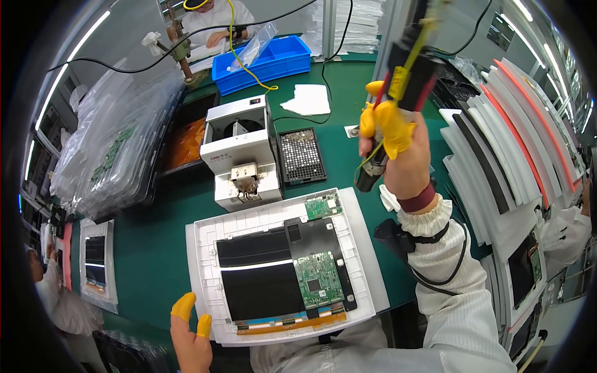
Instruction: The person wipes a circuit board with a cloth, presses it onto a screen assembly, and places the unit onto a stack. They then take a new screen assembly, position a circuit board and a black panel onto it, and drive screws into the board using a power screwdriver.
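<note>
My right hand (398, 140), with yellow finger cots, is wrapped round a black and red electric screwdriver (413, 78), raised over the right of the table and tilted. Its lower end points down and left, away from the housing. In front of me a white plastic housing (205, 273) lies on a white foam sheet (367, 248). Set in it are a dark display panel (258, 286), a black plate (339, 264), a large green circuit board (318, 280) and a smaller green board (323, 206). Beside its lower left corner, my left hand (191, 339) has its cot-covered fingers apart, holding nothing.
Behind the housing stand a white screw feeder (239, 149) and a black tray of small parts (301, 155). A blue bin (267, 62) sits farther back. Plastic-bagged boards (118, 143) are stacked left, foam sheets (507, 149) right. Cables hang overhead; another person (217, 28) works opposite.
</note>
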